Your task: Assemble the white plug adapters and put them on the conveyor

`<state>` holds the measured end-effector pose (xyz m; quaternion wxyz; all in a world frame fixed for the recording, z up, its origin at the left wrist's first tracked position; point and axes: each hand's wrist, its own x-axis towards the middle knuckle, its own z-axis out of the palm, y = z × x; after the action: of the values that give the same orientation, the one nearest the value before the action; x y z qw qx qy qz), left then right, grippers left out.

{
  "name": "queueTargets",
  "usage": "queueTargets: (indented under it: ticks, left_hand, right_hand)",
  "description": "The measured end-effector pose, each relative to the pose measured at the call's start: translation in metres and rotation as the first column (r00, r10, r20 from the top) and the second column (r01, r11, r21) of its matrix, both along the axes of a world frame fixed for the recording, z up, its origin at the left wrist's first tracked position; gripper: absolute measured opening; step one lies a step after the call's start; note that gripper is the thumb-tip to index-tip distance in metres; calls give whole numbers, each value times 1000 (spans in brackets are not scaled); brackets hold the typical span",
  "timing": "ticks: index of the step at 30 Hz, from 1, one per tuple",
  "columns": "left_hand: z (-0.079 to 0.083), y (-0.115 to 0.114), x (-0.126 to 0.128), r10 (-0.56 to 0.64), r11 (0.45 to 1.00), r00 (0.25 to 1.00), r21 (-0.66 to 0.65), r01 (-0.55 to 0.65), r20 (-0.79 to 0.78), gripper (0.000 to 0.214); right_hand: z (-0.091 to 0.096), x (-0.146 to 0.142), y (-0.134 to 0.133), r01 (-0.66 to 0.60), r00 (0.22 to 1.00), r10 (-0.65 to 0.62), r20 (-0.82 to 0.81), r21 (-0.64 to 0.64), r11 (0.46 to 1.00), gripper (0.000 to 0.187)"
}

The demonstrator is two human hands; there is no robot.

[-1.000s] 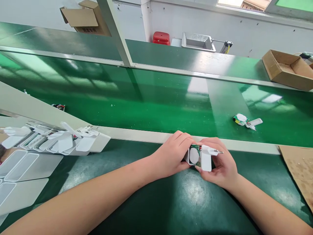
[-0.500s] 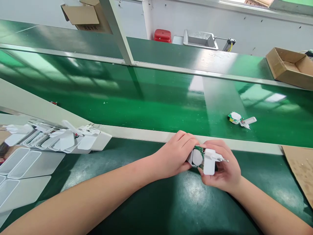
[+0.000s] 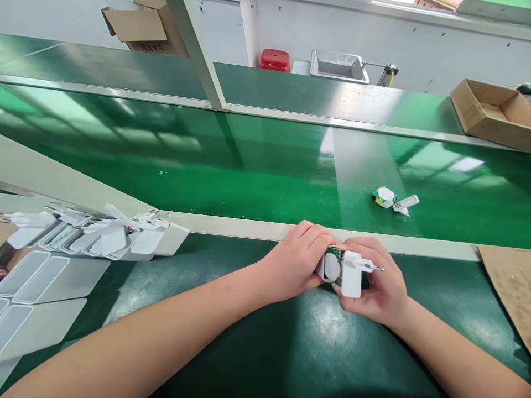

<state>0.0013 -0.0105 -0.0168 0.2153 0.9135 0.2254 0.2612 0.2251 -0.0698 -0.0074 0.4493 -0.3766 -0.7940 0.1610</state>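
Left hand: we see the left hand (image 3: 292,262) clenched around one end of a green circuit board (image 3: 334,255), its fingers curled over the top.
Right hand: we see the right hand (image 3: 373,282) grasping a white plug housing (image 3: 352,279), with the thumb and fingers on either side.
Work piece: we hold the board and housing touching, just above the dark green bench mat (image 3: 290,337); two metal pins (image 3: 373,267) point right. A white disc (image 3: 332,266) sits on the board.
On the belt: a second board (image 3: 384,196) and white housing (image 3: 406,203) lie together on the green conveyor belt (image 3: 269,171).
Containers: white housings (image 3: 116,235) stand in a row at left, above white trays (image 3: 37,276). A cardboard box (image 3: 485,113) sits far right.
Writing: we find dark print (image 3: 151,48) on an upper cardboard carton (image 3: 136,25), too small to read.
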Motion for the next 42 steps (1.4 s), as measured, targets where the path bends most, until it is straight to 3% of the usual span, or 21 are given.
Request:
queueTargets:
  ticks: [5,15,28,42]
  left_hand:
    - [0,0,0,3,1000,1000,-22,-2,28,38]
    - [0,-1,2,-21,999,999,51,19,35,33]
    - [0,0,-1,14,991,996,-136,-2,90,50]
    - [4,0,-2,-4,995,996,-100,13,93,42]
  right_hand:
    - [1,-2,2,3,999,-4,-50,-21,1000,71]
    - [1,0,-5,-14,999,13,42,25,1000,80]
    - [2,-3,3,47,984,-44,-175,11,999,68]
    - [9,-6,3,53,993,-48,-108,51,997,64]
